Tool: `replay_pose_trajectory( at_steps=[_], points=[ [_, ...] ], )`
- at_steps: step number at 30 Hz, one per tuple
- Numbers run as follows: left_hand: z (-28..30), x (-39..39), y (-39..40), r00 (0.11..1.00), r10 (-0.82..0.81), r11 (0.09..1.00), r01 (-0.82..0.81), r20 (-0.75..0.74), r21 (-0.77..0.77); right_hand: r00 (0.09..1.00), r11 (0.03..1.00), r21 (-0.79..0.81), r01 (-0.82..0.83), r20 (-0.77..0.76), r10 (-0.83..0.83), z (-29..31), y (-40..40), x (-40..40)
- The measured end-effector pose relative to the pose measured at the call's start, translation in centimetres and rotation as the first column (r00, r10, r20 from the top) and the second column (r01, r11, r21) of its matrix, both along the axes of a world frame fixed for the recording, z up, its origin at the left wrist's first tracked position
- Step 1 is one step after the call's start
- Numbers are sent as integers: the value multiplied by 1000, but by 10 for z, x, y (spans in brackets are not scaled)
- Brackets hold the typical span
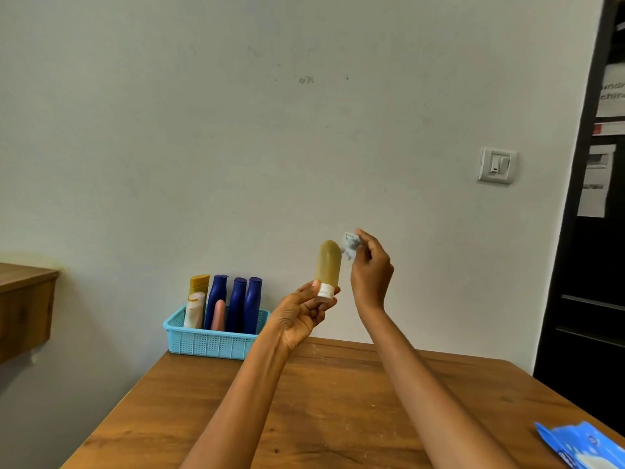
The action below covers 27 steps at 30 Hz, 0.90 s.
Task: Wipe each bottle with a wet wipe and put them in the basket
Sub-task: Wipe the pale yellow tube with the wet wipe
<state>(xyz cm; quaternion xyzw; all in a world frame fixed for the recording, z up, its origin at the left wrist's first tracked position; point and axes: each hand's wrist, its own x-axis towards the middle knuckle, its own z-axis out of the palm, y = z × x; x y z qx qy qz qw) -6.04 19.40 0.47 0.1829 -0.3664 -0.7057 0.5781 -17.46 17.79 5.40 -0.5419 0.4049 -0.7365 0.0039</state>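
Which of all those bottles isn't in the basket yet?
The yellowish tube with the white cap: the left hand holds it up by the cap, cap downward. All the others stand in the light-blue basket.

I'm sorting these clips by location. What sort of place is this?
Probably a room in a home, though a small office is possible. A wooden table stands against a plain painted wall with a light switch, and a dark cabinet with papers stuck on it stands at the right.
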Motion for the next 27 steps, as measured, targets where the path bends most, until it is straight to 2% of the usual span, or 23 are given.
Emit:
replay_pose_trajectory(
  at_steps=[3, 5, 7, 11, 14, 16, 18, 22, 27],
  points=[
    [3, 0, -1, 1000, 15, 1000, -15, 14, -11, 965, 995, 22, 99, -245, -91, 3, 0, 4],
    [2, 2, -3, 999, 43, 999, -43, 21, -3, 889, 992, -20, 125, -441, -121, -8, 1, 5],
    [0, 4, -5, 997, 65, 998, -65, 32, 2, 828, 989, -61, 135, -542, -146, -21, 3, 3],
    [-2, 8, -5, 996, 72, 997, -72, 50, -5, 833, 992, -110, 57, -543, -108, -31, 11, -5],
    [-2, 6, -5, 997, 55, 998, -54, 62, -23, 893, 979, -197, 48, -431, -131, -18, 12, -6],
    [-3, 2, -4, 995, 53, 998, -50, 86, -31, 940, 985, -151, 81, -318, -126, -5, 8, -4],
    [-2, -3, -3, 992, 64, 997, -60, 106, -37, 955, 995, -32, 96, -278, -101, 2, 3, -1],
    [0, -5, -4, 987, 112, 993, -107, 118, -42, 901, 995, 36, 91, -428, -67, -5, -1, 2],
    [-1, -2, -7, 983, 147, 989, -144, 112, -34, 807, 995, -70, 65, -583, -93, -20, 5, -7]
  ],
)
